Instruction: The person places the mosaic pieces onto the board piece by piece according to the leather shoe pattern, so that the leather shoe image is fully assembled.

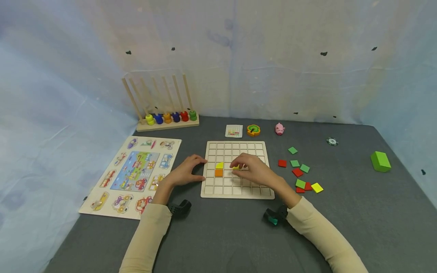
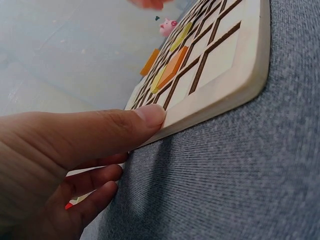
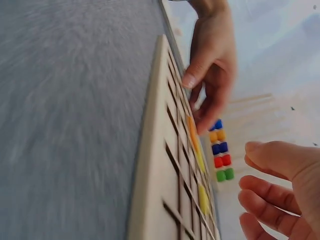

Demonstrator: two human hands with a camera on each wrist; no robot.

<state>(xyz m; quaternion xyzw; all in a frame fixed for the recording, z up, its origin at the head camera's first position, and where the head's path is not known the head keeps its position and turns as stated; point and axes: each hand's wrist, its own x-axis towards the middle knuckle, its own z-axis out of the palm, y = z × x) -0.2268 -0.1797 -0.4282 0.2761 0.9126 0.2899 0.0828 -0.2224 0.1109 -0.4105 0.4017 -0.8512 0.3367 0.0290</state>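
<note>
A wooden grid board [image 1: 239, 192] lies flat in front of me. A yellow tile [image 1: 219, 165] and an orange tile [image 1: 219, 173] sit in adjoining squares on its left half. My left hand [image 1: 185, 172] touches the board's left edge, thumb [image 2: 150, 116] on the rim and fingers spread apart from it. Over the middle of the board hovers my right hand [image 1: 252, 169], its thumb and fingers apart with nothing between them in the right wrist view. Another yellow tile [image 3: 203, 199] lies on the grid beneath it, partly covered by the fingers in the head view.
Loose red, green and yellow tiles [image 1: 317, 187] lie right of the board. Behind it are a pattern card [image 1: 233, 131], a tree piece [image 1: 253, 130] and a pink pig [image 1: 279, 129]. A picture puzzle [image 1: 102, 197] and peg stand [image 1: 167, 126] occupy the left; a chip [image 1: 332, 141] and green block [image 1: 380, 161], the right.
</note>
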